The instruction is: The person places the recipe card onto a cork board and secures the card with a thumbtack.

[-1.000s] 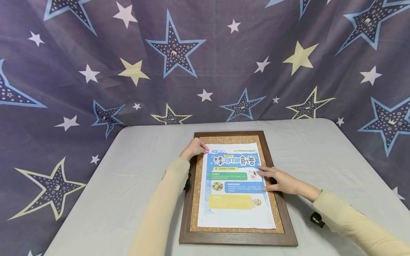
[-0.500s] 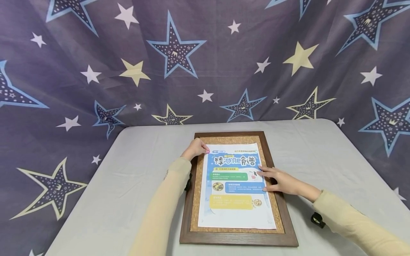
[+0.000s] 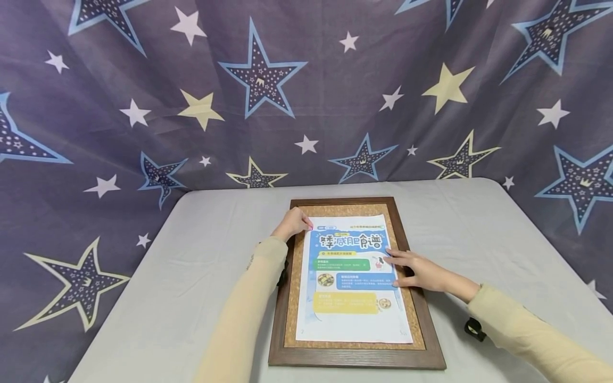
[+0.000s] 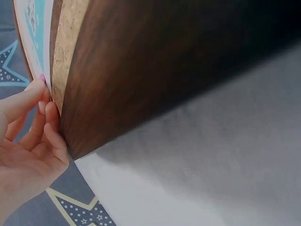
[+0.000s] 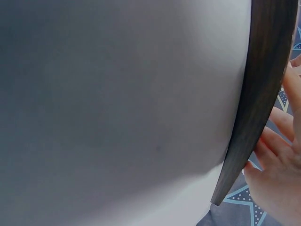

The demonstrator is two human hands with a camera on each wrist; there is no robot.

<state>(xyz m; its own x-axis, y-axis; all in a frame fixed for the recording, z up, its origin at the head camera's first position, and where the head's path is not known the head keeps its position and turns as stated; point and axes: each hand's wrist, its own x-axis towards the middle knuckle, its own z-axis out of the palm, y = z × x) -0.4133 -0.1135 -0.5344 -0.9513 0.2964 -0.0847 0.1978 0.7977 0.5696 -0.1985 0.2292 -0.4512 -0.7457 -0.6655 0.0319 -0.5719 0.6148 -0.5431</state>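
Note:
A printed sheet of paper [image 3: 351, 327] lies on a cork board [image 3: 345, 209] with a brown wooden frame [image 3: 356, 357]. At the sheet's upper left corner my left hand [image 3: 292, 223] pinches a small pink push pin [image 3: 311, 227]. In the left wrist view, thumb and index finger hold the pink push pin [image 4: 42, 77] at the paper's edge, the other fingers loosely bent beside the frame. My right hand [image 3: 419, 270] reaches over the frame's right side, its fingers spread and their tips resting on the paper's right edge. Part of that hand [image 5: 277, 155] shows past the frame in the right wrist view.
The board lies on a table with a light grey cloth [image 3: 206, 239]. Behind it hangs a dark curtain [image 3: 316, 96] patterned with stars. A black strap device [image 3: 474, 328] sits at the right wrist.
Almost nothing differs. The left hand stays at the sheet's upper left corner with the pink push pin, and the right hand keeps its place on the right edge.

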